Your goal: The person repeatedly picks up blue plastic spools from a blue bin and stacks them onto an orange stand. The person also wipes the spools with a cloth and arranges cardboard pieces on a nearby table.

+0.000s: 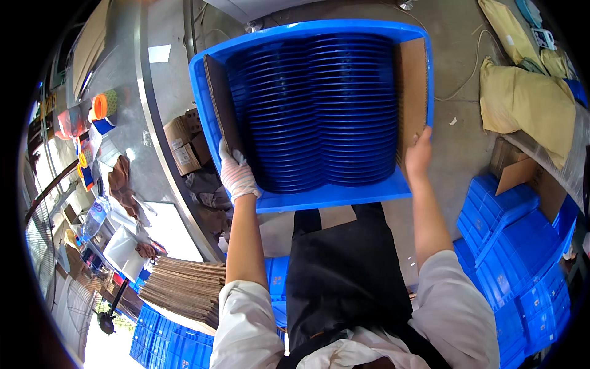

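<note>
Between my outstretched arms is a large blue plastic crate (332, 199). Inside it, two rows of thin dark blue round-edged pieces (316, 117) are packed tightly. Brown cardboard sheets line its left side (222, 101) and right side (413, 92). My left hand (237, 175), in a white striped glove, grips the crate's near left rim. My bare right hand (419, 154) is closed over the right rim beside the cardboard. The fingers of both hands are partly hidden by the crate walls.
A metal worktable (147, 80) runs along the left, with an orange-rimmed roll (101, 106) and brown cloth (121, 184) on it. Stacked cardboard sheets (184, 289) stand lower left. Blue crates (510, 246) are piled at right, below yellowish sacks (525, 104). A cable crosses the floor.
</note>
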{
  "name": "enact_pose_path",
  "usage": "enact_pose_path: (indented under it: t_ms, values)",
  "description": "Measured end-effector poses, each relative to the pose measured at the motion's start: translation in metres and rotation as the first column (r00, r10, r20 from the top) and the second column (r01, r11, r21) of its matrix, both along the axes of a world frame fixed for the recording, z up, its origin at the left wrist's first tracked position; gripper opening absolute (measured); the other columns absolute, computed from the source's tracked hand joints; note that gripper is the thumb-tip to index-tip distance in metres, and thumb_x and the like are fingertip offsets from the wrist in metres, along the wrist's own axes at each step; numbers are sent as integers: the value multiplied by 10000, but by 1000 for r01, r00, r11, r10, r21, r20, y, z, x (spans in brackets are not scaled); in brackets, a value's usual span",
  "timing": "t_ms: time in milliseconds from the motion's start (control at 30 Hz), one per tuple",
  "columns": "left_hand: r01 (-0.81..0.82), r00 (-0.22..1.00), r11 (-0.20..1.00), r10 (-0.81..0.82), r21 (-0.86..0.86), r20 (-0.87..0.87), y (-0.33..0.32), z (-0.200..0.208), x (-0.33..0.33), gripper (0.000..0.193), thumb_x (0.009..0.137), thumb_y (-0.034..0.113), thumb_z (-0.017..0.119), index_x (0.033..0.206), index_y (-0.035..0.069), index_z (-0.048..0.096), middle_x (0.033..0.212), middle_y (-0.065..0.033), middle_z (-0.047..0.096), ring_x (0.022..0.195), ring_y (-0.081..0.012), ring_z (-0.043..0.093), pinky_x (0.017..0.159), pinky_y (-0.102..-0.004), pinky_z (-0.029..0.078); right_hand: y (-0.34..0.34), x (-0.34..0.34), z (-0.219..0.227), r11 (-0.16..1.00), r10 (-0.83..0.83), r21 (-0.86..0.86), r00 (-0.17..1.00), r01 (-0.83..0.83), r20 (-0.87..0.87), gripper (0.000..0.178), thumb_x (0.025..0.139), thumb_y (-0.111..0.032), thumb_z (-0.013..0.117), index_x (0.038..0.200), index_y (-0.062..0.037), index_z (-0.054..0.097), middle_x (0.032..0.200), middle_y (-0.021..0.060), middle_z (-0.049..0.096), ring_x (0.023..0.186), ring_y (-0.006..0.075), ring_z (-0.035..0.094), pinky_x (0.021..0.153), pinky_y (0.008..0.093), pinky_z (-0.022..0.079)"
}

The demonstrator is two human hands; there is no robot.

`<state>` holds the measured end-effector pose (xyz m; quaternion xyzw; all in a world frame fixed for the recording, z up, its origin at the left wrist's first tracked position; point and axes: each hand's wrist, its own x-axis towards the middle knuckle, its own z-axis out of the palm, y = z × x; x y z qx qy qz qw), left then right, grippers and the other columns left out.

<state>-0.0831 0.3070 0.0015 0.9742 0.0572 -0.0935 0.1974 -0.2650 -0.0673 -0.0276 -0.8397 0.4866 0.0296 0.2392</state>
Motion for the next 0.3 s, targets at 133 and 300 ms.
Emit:
enact_pose_path:
  t_ms: [133, 300]
  values:
    - [13, 998, 996, -19, 90, 66, -29, 10, 24, 555, 979, 149, 505, 1483, 202, 277, 930, -151, 675, 723, -350, 635, 643, -443, 490, -15, 26, 7, 999, 31, -24, 995, -29, 99, 403, 966, -110, 502, 1342, -44, 376, 1195, 274, 598, 1089, 431, 585, 885, 463, 472]
    - [17, 977, 960, 44, 280, -208, -20, -23, 59, 666, 969, 187, 550, 1519, 163, 176, 1040, -183, 659, 739, -316, 645, 696, -415, 514, -19, 36, -37, 1000, -9, 14, 995, 8, 97, 488, 955, -100, 515, 1412, -80, 345, 1310, 247, 550, 1184, 379, 562, 980, 437, 435]
